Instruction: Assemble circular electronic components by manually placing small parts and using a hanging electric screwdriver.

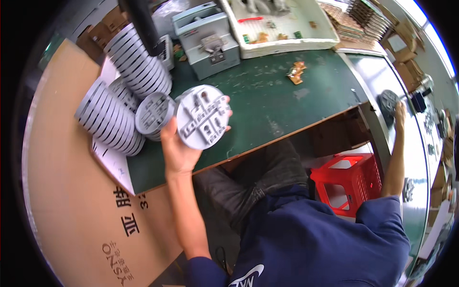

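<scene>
My left hand (181, 146) is wrapped round a light grey round plastic housing (203, 117), raised over the near left of the green table. Its face, turned up, has moulded slots and dark cut-outs. Just beyond its left edge stands a similar round housing (155, 112). Far out to the right, my right hand (400, 114) grips the edge of a dark grey round part (388, 101) over the conveyor. Its fingertips are small and partly hidden there.
Tall stacks of grey round housings (107, 117) stand at the left. Behind them are a grey-blue machine (205, 43) and a white foam tray (287, 46) with small parts. Copper-coloured pieces (296, 72) lie on the green tabletop (258, 91). A red stool (351, 184) sits below.
</scene>
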